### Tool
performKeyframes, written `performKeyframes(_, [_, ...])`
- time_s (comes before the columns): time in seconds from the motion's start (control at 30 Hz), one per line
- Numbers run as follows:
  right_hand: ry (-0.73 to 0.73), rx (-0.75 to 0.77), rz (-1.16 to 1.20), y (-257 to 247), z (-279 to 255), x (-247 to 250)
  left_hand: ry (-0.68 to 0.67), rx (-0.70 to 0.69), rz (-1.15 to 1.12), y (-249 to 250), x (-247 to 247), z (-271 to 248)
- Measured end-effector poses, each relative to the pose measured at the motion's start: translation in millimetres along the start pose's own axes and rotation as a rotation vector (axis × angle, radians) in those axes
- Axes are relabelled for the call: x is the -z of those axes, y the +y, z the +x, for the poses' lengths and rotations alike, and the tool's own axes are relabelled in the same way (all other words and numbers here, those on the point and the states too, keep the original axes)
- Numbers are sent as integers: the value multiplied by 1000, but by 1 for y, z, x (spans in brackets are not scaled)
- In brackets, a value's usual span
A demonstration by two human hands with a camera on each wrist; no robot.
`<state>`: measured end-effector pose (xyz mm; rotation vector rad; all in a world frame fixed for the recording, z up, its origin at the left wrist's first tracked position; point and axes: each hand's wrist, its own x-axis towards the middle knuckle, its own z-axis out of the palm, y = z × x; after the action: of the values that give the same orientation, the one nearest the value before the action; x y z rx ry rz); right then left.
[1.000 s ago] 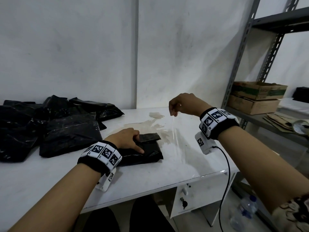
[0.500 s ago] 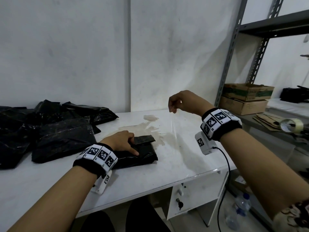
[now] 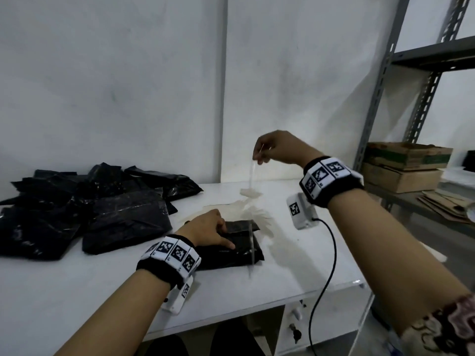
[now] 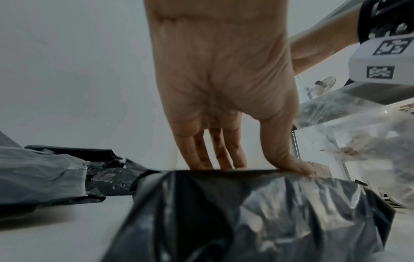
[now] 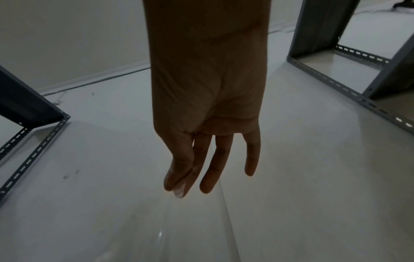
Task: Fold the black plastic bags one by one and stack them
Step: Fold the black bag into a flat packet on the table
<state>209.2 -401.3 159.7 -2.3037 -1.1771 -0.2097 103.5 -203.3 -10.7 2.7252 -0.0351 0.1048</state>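
A folded black plastic bag (image 3: 231, 258) lies on the white table (image 3: 77, 291) in front of me. My left hand (image 3: 208, 228) presses down on it with straight fingers, and the left wrist view shows the fingertips (image 4: 201, 159) at the far edge of the bag (image 4: 246, 212). My right hand (image 3: 259, 156) is raised above the table and pinches the top of a clear tape strip (image 3: 252, 181) between thumb and forefinger (image 5: 179, 184). The strip hangs down and its lower end crosses the bag's right end. A loose pile of black bags (image 3: 102, 209) sits at the left.
A grey metal rack (image 3: 377, 98) stands to the right, with cardboard boxes (image 3: 406, 163) on a shelf. A pale stain (image 3: 246, 201) marks the table behind the folded bag. A black cable (image 3: 331, 253) hangs from my right wrist. A keyed drawer (image 3: 295, 332) is under the table.
My right hand has carried the tape strip left, so its lower end now lies over the folded bag's right end instead of beside it. My left hand stays pressed on the bag.
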Motion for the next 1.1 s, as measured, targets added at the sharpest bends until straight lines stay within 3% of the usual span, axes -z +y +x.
performKeyframes(0.13, [-33, -66, 9, 7, 5, -21, -8, 13, 15, 0, 2, 0])
performKeyframes(0.3, [21, -118, 59, 10, 7, -26, 6, 104, -153, 1, 5, -5])
performKeyframes(0.4, [48, -127, 62, 11, 7, -28, 6, 80, -178, 4, 9, -10])
performKeyframes(0.6, [100, -180, 81, 18, 9, -33, -4, 209, -604, -2, 10, -10])
performKeyframes(0.73, [111, -202, 93, 24, 9, -36, -35, 171, -522, -9, 6, -6])
performKeyframes(1.1, [158, -295, 157, 51, -3, -44, -35, 93, -612, -18, 9, -9])
